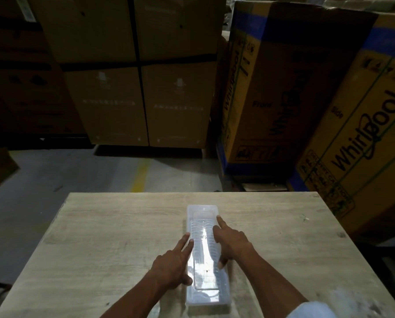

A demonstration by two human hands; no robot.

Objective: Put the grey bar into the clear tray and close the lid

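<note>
My 2 hands lie flat on a long, narrow clear tray (pixel 203 255) of thin, glossy moulded plastic with rounded corners and fine ribs along its sides. It lies lengthwise away from me on a pale wood-grain table (pixel 114 230) with a matte, streaky surface. The lid is down over the tray, and glare runs along its middle in a bright stripe. My left hand (pixel 172 266) presses the tray's left edge, fingers spread and straight, gripping nothing. My right hand (pixel 232 244) presses the right edge, index finger stretched toward the far end, thumb tucked against the side (also gripping nothing). I cannot make out the grey bar through the shine on the plastic. A white sleeve (pixel 311 311) covers my right forearm. Beyond the table stand tall brown cardboard cartons (pixel 141 72), and yellow Whirlpool boxes (pixel 357 125) with blue bands on the right.
</note>
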